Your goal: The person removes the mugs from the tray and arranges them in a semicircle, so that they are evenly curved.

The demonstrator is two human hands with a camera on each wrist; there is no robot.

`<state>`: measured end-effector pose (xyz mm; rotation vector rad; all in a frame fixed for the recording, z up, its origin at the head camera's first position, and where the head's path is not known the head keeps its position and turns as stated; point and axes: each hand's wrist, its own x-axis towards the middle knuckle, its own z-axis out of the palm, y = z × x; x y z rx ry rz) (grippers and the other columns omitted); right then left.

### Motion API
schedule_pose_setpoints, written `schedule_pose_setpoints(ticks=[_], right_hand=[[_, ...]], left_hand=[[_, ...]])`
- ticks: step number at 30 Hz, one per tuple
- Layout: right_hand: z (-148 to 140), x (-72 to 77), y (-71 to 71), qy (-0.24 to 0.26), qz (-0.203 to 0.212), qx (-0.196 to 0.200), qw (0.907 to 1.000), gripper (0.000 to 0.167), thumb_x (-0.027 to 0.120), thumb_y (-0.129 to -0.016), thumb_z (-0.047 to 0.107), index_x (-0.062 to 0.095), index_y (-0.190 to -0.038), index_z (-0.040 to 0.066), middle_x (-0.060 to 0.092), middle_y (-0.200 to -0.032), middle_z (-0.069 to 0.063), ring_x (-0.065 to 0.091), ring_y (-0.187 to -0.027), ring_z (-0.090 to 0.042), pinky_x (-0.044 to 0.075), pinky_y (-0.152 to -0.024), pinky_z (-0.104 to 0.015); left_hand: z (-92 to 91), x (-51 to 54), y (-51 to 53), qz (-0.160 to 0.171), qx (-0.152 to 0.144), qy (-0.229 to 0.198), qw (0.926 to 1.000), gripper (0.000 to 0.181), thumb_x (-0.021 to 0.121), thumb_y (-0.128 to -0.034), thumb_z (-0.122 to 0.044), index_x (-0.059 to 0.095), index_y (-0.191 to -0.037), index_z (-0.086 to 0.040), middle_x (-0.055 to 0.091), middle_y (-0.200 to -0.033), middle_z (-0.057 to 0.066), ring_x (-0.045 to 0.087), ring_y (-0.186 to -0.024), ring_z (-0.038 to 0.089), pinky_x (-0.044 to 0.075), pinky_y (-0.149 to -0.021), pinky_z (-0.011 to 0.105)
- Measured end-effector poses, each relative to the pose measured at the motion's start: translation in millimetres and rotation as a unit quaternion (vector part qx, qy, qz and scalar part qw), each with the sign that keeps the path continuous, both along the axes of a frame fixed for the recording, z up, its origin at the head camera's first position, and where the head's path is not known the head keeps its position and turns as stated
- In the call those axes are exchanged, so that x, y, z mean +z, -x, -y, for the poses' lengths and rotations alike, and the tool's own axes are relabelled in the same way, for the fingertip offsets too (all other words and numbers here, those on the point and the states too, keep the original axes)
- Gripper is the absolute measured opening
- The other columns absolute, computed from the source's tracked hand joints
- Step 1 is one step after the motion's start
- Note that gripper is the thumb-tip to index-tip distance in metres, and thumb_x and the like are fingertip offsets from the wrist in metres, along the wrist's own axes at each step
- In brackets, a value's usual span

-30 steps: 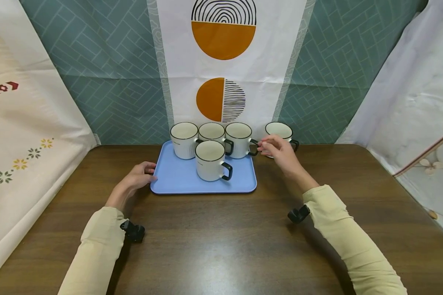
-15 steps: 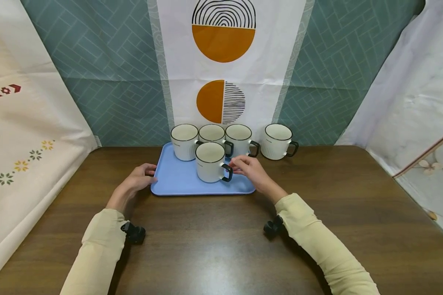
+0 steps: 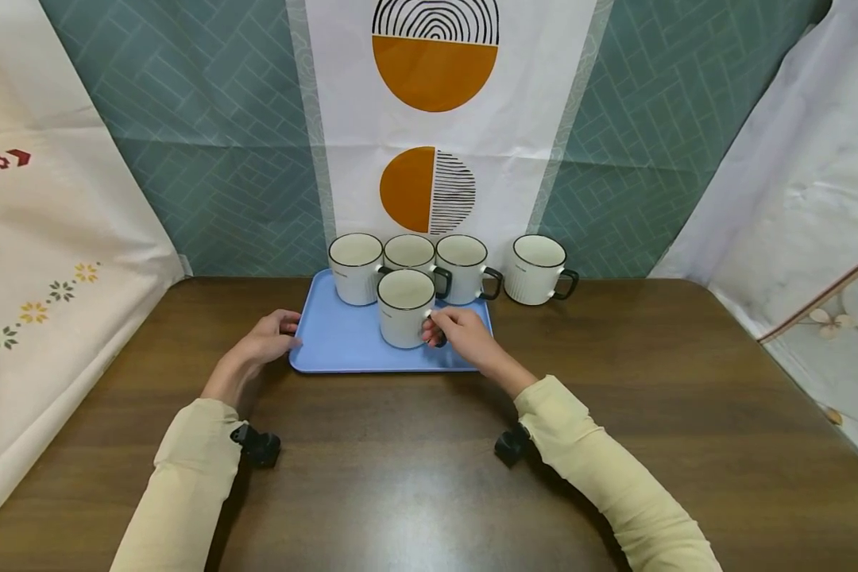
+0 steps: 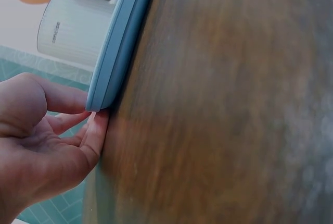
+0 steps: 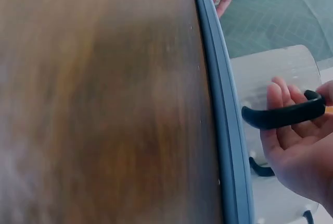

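Note:
A blue tray (image 3: 332, 342) carries several white mugs with black handles and rims. My left hand (image 3: 260, 342) holds the tray's left edge; in the left wrist view, the thumb and fingers of that hand (image 4: 47, 140) pinch the rim (image 4: 117, 52). At the front mug (image 3: 400, 322), my right hand (image 3: 472, 342) grips the handle. The right wrist view shows the right hand's (image 5: 307, 156) fingers through the black handle (image 5: 286, 117), thumb on its top. That mug stands upright on the tray.
Three mugs stand in a row along the tray's back, among them the back left mug (image 3: 356, 278). Another mug (image 3: 532, 274) stands on the brown table (image 3: 400, 461), right of the tray. Patterned cloth (image 3: 243, 159) hangs behind.
My right hand has moved left and forward from beside the mug off the tray to the front mug's handle, and now grips it. The left hand has stayed at the tray edge.

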<state>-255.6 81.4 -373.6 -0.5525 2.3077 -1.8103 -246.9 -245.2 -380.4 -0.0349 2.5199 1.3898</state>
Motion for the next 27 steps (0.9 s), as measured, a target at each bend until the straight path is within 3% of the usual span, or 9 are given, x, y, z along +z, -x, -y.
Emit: schedule_pose_setpoints(ticks=[4, 10, 19, 27], right_hand=[[3.7, -0.8, -0.4, 0.0, -0.009, -0.018, 0.9998, 0.035, 0.045, -0.103, 0.018, 0.062, -0.088, -0.008, 0.061, -0.075, -0.008, 0.055, -0.069, -0.015, 0.047, -0.065, -0.028], [3.2, -1.4, -3.1, -0.04, -0.017, -0.036, 0.9984, 0.038, 0.042, -0.103, 0.021, 0.058, -0.083, -0.006, 0.049, -0.066, -0.002, 0.046, -0.064, -0.013, 0.038, -0.062, -0.026], [-6.0, -0.3, -6.7, -0.057, -0.026, -0.02, 0.9979, 0.041, 0.041, -0.104, 0.021, 0.052, -0.085, -0.013, 0.039, -0.061, -0.001, 0.036, -0.059, -0.015, 0.03, -0.059, -0.028], [-23.5, -2.6, -8.8, 0.024, 0.01, -0.013, 0.9996, 0.036, 0.036, -0.104, 0.015, 0.046, -0.082, -0.012, 0.03, -0.059, 0.001, 0.029, -0.058, -0.014, 0.028, -0.061, -0.028]], left_hand=[[-0.3, 2.1, 0.2, -0.006, -0.008, -0.001, 0.9999, 0.056, 0.047, -0.0924, 0.003, 0.022, -0.142, 0.015, 0.033, -0.132, 0.033, 0.033, -0.12, 0.042, 0.032, -0.101, 0.052], [-1.5, 1.0, -1.3, -0.007, -0.012, -0.005, 0.9999, 0.057, 0.047, -0.092, 0.003, 0.022, -0.141, 0.016, 0.033, -0.132, 0.034, 0.033, -0.121, 0.042, 0.032, -0.102, 0.052], [0.4, -0.9, -1.1, -0.013, -0.009, -0.001, 0.9999, 0.056, 0.047, -0.0917, 0.003, 0.023, -0.141, 0.017, 0.032, -0.132, 0.034, 0.032, -0.122, 0.043, 0.032, -0.102, 0.053], [0.5, -2.2, -0.9, -0.018, -0.006, -0.005, 0.9998, 0.056, 0.047, -0.0915, 0.003, 0.024, -0.14, 0.017, 0.033, -0.132, 0.035, 0.032, -0.122, 0.043, 0.033, -0.101, 0.052]])
